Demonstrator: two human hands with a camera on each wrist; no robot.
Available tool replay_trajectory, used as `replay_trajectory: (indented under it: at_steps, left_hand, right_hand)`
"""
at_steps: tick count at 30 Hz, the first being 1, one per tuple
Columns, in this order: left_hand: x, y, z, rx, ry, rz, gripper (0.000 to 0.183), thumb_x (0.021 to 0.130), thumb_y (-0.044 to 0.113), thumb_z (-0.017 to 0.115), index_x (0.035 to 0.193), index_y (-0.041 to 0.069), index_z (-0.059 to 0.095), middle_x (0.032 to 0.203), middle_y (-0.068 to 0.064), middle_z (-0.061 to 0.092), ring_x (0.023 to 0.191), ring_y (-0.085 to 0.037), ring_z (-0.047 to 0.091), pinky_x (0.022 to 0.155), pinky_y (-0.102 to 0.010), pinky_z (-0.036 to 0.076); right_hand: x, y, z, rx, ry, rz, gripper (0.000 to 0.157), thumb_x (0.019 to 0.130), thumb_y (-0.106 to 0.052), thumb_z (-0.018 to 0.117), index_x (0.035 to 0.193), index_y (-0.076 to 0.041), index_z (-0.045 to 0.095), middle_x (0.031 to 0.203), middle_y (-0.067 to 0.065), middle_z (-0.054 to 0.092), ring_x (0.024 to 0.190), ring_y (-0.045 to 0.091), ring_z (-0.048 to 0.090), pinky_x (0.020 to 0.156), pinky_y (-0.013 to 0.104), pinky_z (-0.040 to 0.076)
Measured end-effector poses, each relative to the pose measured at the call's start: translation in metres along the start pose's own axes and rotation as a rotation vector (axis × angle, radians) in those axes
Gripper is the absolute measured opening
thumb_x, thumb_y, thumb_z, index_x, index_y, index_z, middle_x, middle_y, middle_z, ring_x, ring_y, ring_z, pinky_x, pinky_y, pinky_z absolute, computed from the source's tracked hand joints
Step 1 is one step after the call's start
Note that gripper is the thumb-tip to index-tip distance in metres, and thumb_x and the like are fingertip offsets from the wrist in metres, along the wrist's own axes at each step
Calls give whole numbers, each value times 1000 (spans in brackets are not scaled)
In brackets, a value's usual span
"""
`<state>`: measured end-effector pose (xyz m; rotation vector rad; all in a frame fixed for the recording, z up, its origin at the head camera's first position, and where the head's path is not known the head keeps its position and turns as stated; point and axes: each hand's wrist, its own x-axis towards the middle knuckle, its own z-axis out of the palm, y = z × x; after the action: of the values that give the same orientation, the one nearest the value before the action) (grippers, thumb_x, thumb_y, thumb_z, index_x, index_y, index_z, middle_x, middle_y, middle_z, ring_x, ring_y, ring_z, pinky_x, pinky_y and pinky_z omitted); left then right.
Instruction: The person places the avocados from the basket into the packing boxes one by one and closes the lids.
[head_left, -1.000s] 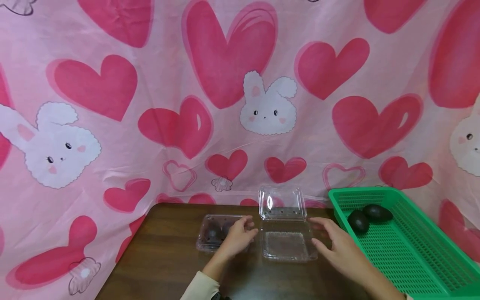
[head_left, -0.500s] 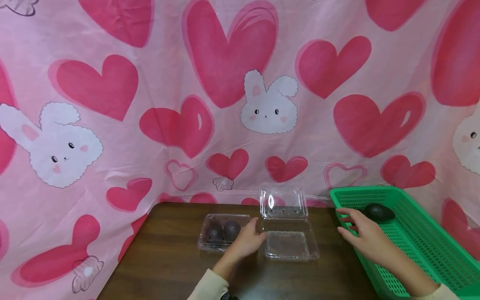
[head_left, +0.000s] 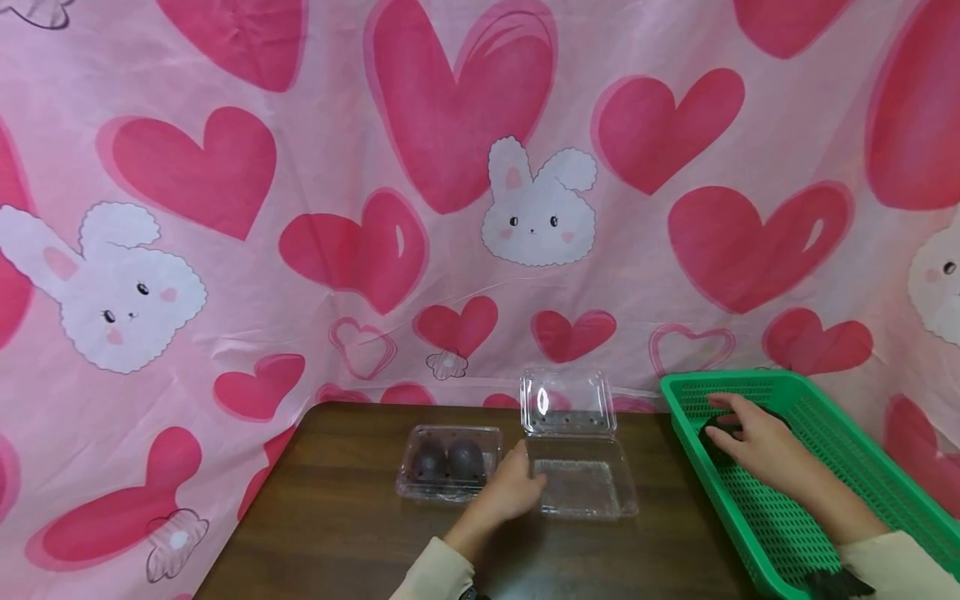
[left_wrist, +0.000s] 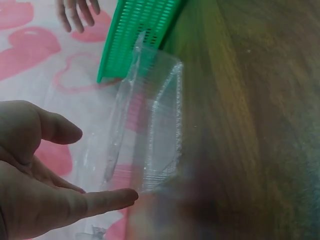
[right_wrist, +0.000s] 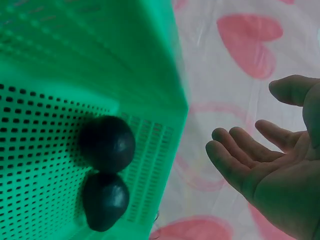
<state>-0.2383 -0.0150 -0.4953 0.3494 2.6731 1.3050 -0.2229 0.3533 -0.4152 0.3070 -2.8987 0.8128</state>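
My left hand (head_left: 504, 490) is at the left edge of an open clear plastic clamshell (head_left: 581, 510), fingers extended and the thumb apart. The clamshell's lid (head_left: 567, 404) stands raised behind its base, and nothing lies in it. Over the far end of the green basket (head_left: 738, 533) hangs my right hand (head_left: 761, 446), fingers spread and loosely bent, holding nothing. Two dark avocados lie in that basket; in the right wrist view, the rounder avocado (right_wrist: 107, 144) touches the pear-shaped avocado (right_wrist: 105, 201). In the head view the right hand partly hides them.
Left of the open clamshell sits a closed clamshell (head_left: 450, 497) with dark round fruit (head_left: 465, 460) inside. All stand on a brown wooden table (head_left: 330, 517). A pink cloth (head_left: 450, 275) with hearts and rabbits hangs behind it.
My right hand has left the open clamshell's right side and moved right, over the basket. The left hand has slid slightly right, from by the closed clamshell to the open one's edge.
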Motion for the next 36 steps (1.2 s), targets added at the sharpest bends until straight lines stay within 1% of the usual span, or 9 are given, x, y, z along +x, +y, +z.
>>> replay_trajectory:
  at_steps: [4, 6, 9, 14, 21, 24, 28, 32, 36]
  left_hand:
    - [-2, -2, 5, 23, 2, 5, 77, 95, 14, 66, 151, -21, 26, 147, -41, 44, 141, -51, 44, 118, -60, 35]
    - [-2, -3, 8, 33, 15, 15, 75, 94, 11, 66, 149, -23, 27, 145, -42, 46, 138, -51, 47, 116, -61, 37]
    - [-2, -5, 10, 28, 35, 20, 72, 93, 5, 64, 148, -24, 27, 145, -42, 45, 138, -52, 46, 116, -61, 37]
    - [0, -7, 13, 18, 54, -6, 71, 92, 0, 64, 150, -22, 28, 149, -41, 42, 141, -51, 43, 117, -61, 35]
    - [1, -10, 17, 63, 93, 1, 76, 81, -6, 64, 148, -21, 32, 139, -40, 48, 133, -52, 50, 112, -61, 42]
    - [1, -11, 18, 48, 105, 9, 74, 81, -7, 64, 147, -22, 34, 136, -39, 50, 132, -51, 51, 111, -61, 42]
    - [2, -14, 19, -7, 120, 10, 71, 84, -7, 64, 146, -22, 35, 124, -32, 58, 123, -48, 56, 107, -62, 45]
    - [5, -16, 22, -55, 153, 22, 65, 85, -9, 64, 144, -21, 40, 110, -20, 62, 108, -40, 62, 100, -55, 51]
    - [6, -17, 23, -155, 169, 16, 64, 83, -14, 60, 144, -21, 41, 103, -12, 58, 91, -23, 60, 80, -34, 56]
  right_hand:
    - [4, 14, -3, 30, -15, 40, 63, 105, -29, 61, 149, 9, 37, 145, 36, 47, 124, 55, 56, 83, 58, 59]
    - [6, 22, -3, 29, -15, 56, 63, 106, -30, 59, 149, 10, 36, 145, 36, 47, 124, 54, 56, 81, 53, 60]
    - [9, 33, -4, 36, -21, 73, 65, 107, -30, 57, 150, 12, 34, 145, 38, 45, 123, 55, 55, 81, 54, 59]
    - [15, 49, -9, 51, -53, 115, 68, 109, -34, 52, 151, 15, 28, 146, 42, 39, 125, 58, 52, 87, 61, 56]
    - [20, 66, -11, 46, -105, 176, 74, 110, -40, 44, 150, 19, 24, 145, 47, 35, 128, 63, 44, 91, 67, 50]
    - [23, 71, -11, 48, -122, 205, 74, 110, -40, 43, 149, 20, 24, 143, 47, 37, 125, 63, 44, 90, 67, 49]
    - [26, 76, -10, 73, -159, 249, 76, 111, -42, 40, 147, 23, 22, 140, 49, 36, 123, 64, 44, 89, 66, 49]
    - [29, 82, -7, 85, -197, 284, 78, 111, -42, 39, 147, 25, 20, 142, 50, 33, 124, 64, 43, 92, 67, 48]
    - [31, 88, -3, 108, -233, 324, 80, 110, -43, 37, 146, 26, 19, 142, 51, 31, 125, 65, 40, 94, 68, 46]
